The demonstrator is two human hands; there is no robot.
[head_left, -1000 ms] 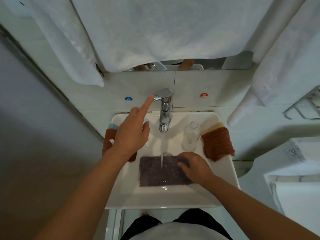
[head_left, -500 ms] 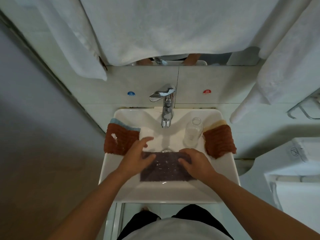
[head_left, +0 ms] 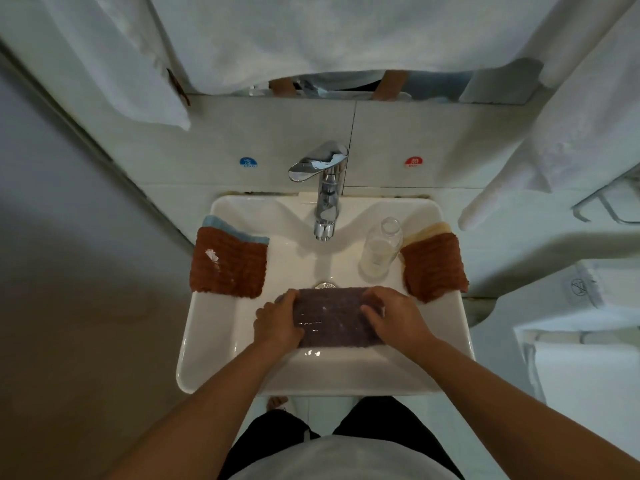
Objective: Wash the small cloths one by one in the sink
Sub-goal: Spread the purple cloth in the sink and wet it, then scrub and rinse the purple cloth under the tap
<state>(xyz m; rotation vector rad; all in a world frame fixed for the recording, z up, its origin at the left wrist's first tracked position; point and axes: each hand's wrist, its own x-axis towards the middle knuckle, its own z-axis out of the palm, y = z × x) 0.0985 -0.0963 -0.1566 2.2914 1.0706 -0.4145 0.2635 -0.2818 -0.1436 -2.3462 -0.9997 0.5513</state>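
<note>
A wet purple cloth (head_left: 330,315) lies in the basin of the white sink (head_left: 214,344), just below the drain (head_left: 323,284). My left hand (head_left: 277,323) grips its left end and my right hand (head_left: 394,315) grips its right end, fingers curled over the edges. No water runs from the chrome tap (head_left: 325,188). On the left rim lies a brown cloth (head_left: 228,263) over a blue one (head_left: 221,224). Another brown cloth (head_left: 434,266) lies on the right rim over a pale yellow one (head_left: 429,228).
A clear bottle (head_left: 379,249) with a little liquid stands on the sink's right side beside the tap. White towels (head_left: 311,32) hang over the mirror and on both walls. A toilet (head_left: 581,341) stands at the right, a grey wall at the left.
My left hand left the tap lever and came down onto the purple cloth's left end. The water stopped running. Both hands have bunched the cloth's ends inward.
</note>
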